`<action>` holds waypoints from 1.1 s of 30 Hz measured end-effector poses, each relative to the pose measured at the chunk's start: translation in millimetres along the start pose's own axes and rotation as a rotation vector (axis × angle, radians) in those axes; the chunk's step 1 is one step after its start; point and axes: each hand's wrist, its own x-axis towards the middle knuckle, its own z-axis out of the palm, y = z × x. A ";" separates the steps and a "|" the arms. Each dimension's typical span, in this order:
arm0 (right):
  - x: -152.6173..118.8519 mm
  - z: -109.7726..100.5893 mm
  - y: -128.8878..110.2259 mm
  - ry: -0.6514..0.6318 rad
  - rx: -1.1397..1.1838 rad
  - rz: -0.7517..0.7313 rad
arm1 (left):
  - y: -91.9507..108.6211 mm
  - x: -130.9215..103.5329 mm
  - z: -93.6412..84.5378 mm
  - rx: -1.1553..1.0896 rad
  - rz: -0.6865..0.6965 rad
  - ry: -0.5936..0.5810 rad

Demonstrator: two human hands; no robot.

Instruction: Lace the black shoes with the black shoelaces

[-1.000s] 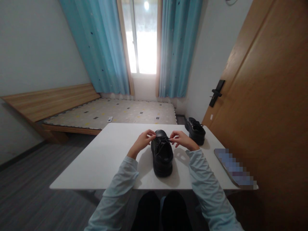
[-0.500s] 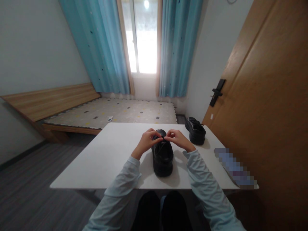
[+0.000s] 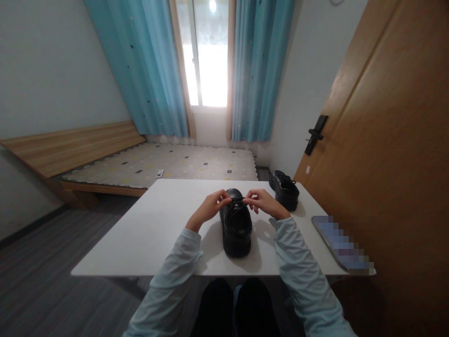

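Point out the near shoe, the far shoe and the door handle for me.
Near shoe [image 3: 237, 234]: head view, on its heel part.
Far shoe [image 3: 286, 195]: head view, on its near half.
Door handle [image 3: 315, 135]: head view, on its lever.

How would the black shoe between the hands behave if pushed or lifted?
The black shoe probably won't roll: it sits upright on the table. Its thick sole suggests some weight for its size. The thin, curving laces look floppy and would likely bend freely.
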 end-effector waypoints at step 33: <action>-5.0 -6.6 -2.3 -0.076 0.003 0.017 | 0.0 -3.5 -4.3 -0.079 -0.030 -0.088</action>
